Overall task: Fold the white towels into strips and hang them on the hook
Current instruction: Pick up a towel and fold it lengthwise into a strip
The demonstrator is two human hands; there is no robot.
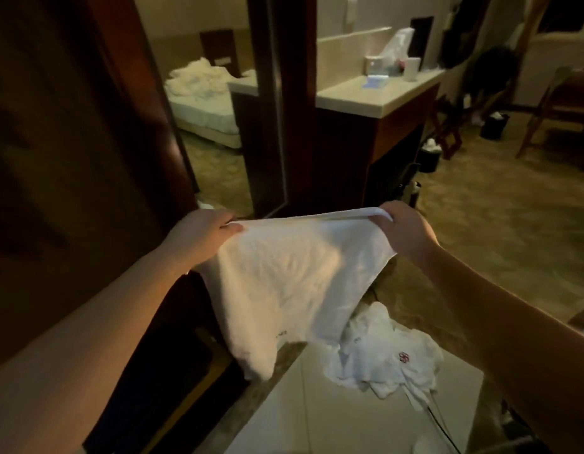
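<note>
A white towel (284, 280) hangs in the air in front of me, doubled over, its top edge stretched level. My left hand (202, 231) pinches the top left corner and my right hand (402, 231) pinches the top right corner. The towel's lower end droops toward the lower left. Below it, a crumpled white cloth (382, 358) with a small red mark lies on a pale surface (303, 417). No hook is in view.
A dark wooden door or panel (71, 158) fills the left. A mirror (212, 103) shows a bed. A pale counter (379, 93) with a cup and a bag stands behind. Chairs (559, 116) and small bins (428, 155) stand on the carpet to the right.
</note>
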